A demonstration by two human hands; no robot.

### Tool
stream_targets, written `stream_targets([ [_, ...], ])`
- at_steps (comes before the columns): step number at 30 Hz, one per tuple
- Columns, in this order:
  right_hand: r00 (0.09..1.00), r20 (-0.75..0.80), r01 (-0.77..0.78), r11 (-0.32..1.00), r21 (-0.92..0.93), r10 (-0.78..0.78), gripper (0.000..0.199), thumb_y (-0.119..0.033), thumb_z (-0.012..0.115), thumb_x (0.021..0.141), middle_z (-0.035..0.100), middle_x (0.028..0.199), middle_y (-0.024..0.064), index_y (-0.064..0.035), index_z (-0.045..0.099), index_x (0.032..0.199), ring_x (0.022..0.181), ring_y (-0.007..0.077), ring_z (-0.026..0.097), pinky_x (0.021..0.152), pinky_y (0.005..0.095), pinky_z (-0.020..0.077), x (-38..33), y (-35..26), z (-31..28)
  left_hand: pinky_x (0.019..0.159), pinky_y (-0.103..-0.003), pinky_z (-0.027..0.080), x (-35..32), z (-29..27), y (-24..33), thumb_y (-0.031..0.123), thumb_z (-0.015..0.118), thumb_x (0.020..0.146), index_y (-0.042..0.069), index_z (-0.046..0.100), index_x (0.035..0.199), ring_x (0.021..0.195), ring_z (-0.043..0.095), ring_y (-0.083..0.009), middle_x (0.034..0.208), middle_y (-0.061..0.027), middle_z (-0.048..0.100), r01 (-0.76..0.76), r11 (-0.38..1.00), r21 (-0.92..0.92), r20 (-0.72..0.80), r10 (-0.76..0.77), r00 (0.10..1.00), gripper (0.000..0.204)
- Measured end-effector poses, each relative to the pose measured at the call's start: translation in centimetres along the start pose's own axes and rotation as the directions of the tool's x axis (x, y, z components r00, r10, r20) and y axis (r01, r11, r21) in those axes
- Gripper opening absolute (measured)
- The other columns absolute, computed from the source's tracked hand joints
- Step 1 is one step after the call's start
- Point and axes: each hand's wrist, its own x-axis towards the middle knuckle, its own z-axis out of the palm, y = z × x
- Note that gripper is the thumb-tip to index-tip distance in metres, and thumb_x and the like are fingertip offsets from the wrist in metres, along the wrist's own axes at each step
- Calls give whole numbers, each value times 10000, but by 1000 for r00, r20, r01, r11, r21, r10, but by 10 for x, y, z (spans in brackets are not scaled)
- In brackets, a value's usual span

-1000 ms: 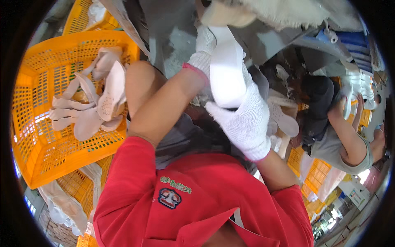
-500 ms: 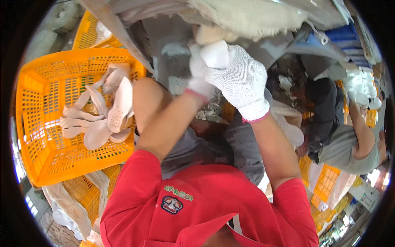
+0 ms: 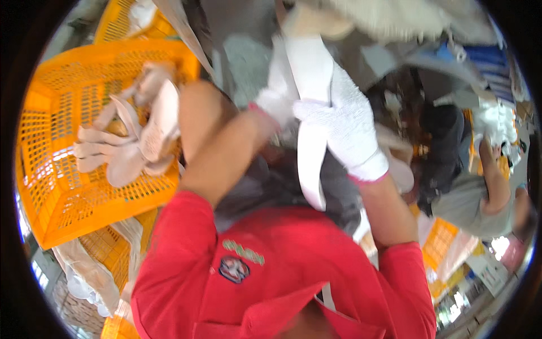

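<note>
A long, curved white shoe sole [image 3: 312, 82] points away from me, with its narrow near end hanging over my lap. My right hand [image 3: 345, 121], in a white knitted glove, is closed around its middle, the fingers crossing its upper face. My left hand [image 3: 278, 90], gloved the same way and blurred, grips the far part along its left edge; its fingertips are partly hidden behind the sole. The sole's far end lies just beneath a rounded beige piece [image 3: 316, 21] next to a pale fuzzy wheel [image 3: 389, 22].
An orange slatted basket [image 3: 51, 186] at my left holds several beige shoe soles [image 3: 124, 161]. Another orange basket [image 3: 116, 25] stands behind it. A grey machine housing [image 3: 248, 68] is ahead. At the right, a person in a grey shirt [image 3: 466, 206] sits near a pile of white pieces [image 3: 494, 121].
The sole has turned from nearly end-on to lengthwise, showing its long side. My right hand has moved slightly right and nearer to me. The whole view has shifted a little.
</note>
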Motion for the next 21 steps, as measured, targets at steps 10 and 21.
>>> stream_targets([
  [10,871,361,482,444,-755,-333,358,-175,662,839,675,818,159,-46,640,1173,752,384,688,665,500,565,30,-11,-10,899,-392,553,43,-31,16,337,473,1058,78,674,1163,988,665,-258,1094,-118,699,-488,573,658,217,477,852,344],
  [21,928,-53,-190,592,783,368,317,-193,607,1026,717,1198,113,-1,659,1273,1073,220,704,929,358,582,-106,120,-34,1118,-433,505,11,16,1,368,365,1136,37,558,1457,1286,632,-276,1429,-148,652,-60,997,57,-85,65,994,500],
])
